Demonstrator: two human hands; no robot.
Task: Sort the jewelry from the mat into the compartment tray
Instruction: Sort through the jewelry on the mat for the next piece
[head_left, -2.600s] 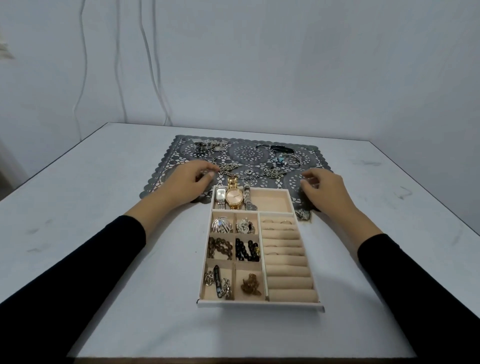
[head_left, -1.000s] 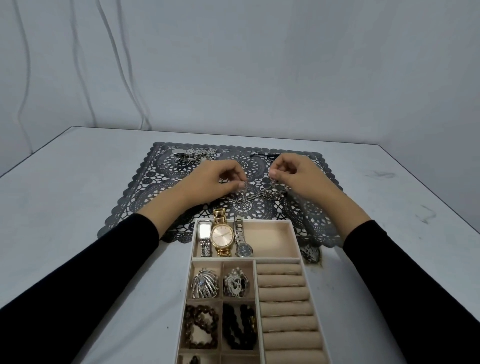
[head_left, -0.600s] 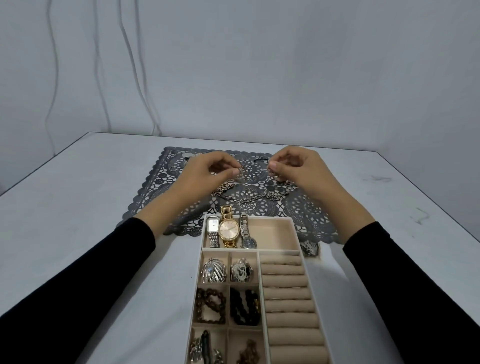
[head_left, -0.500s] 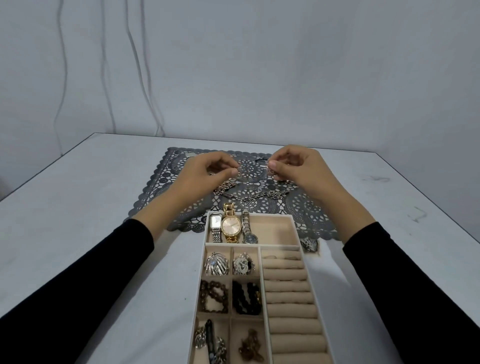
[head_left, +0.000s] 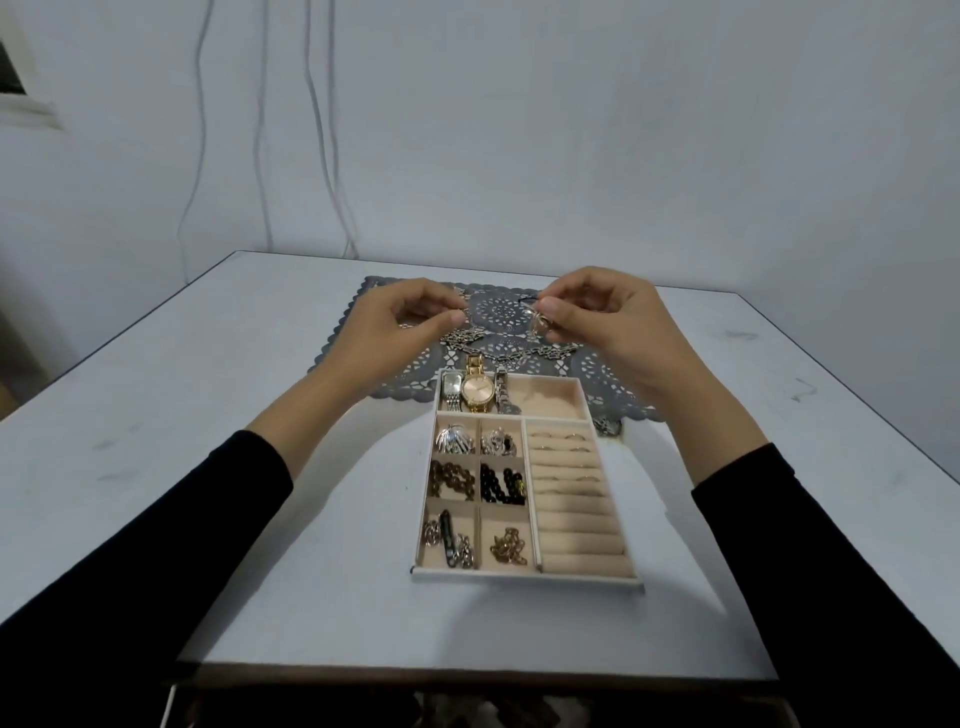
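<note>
Over the dark grey lace mat (head_left: 500, 312), my left hand (head_left: 405, 319) and my right hand (head_left: 602, 312) each pinch one end of a silver chain necklace (head_left: 514, 356). Its middle sags down to the mat just behind the tray. The beige compartment tray (head_left: 524, 578) lies in front of the mat. It holds three watches (head_left: 471, 391) in the far compartment, brooches, bead bracelets and chains in the small left compartments, and thin rings in the ring rolls (head_left: 569, 467) on the right. More jewelry at the back of the mat is mostly hidden by my hands.
A small silver piece (head_left: 608, 426) lies at the mat's near right corner, beside the tray. The white table (head_left: 208, 415) ends in a front edge close to me. Cables hang down the wall behind.
My hands moved from the mat's near edge to the chain, pinched its two ends and raised them. The view has tilted, so the whole tray shows again.
</note>
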